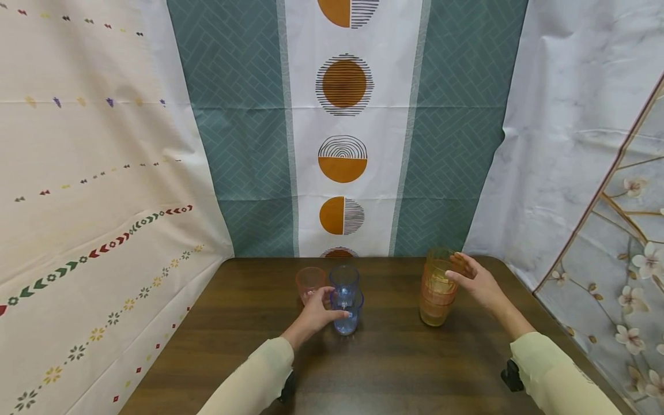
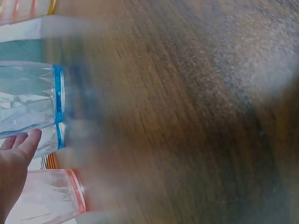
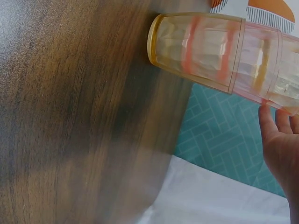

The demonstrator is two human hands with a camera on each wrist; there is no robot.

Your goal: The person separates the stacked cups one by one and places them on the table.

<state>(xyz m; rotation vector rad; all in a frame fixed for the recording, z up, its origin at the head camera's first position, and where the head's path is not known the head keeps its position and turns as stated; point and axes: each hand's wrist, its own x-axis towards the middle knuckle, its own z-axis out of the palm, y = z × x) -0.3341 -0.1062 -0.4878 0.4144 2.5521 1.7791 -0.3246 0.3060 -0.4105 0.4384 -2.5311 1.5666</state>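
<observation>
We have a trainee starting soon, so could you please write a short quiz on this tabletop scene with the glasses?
1. Which of the person's hands is closer to the blue glasses?
2. True or false: the stack of glasses shows both yellow and pink tints.
3. In the head view, where is the lone pink glass relative to the blue glasses?
a) to their right
b) to their left
c) on top of them

Key:
1. The left hand.
2. True.
3. b
</observation>
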